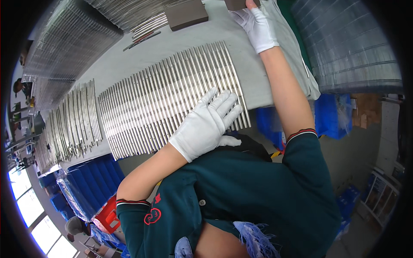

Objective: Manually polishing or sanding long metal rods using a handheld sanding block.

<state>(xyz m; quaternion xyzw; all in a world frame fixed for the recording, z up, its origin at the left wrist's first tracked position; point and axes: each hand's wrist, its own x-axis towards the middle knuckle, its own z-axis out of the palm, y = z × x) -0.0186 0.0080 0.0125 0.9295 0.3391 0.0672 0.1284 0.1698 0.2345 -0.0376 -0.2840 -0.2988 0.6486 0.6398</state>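
Observation:
My left hand [206, 124], in a white glove, lies flat with fingers spread on the near end of a long row of shiny metal rods [163, 101] laid side by side on a grey table [241, 43]. My right hand [257, 23], also gloved, reaches far out to the table's upper edge and grips a brown flat block [236, 4], which is mostly cut off by the picture's edge.
A second brown block [186, 15] lies on the table near more rods [148, 26]. Another batch of rods [71, 124] sits to the left. Stacks of clear trays [348, 47] stand at right and upper left. Blue crates [92, 185] are under the table.

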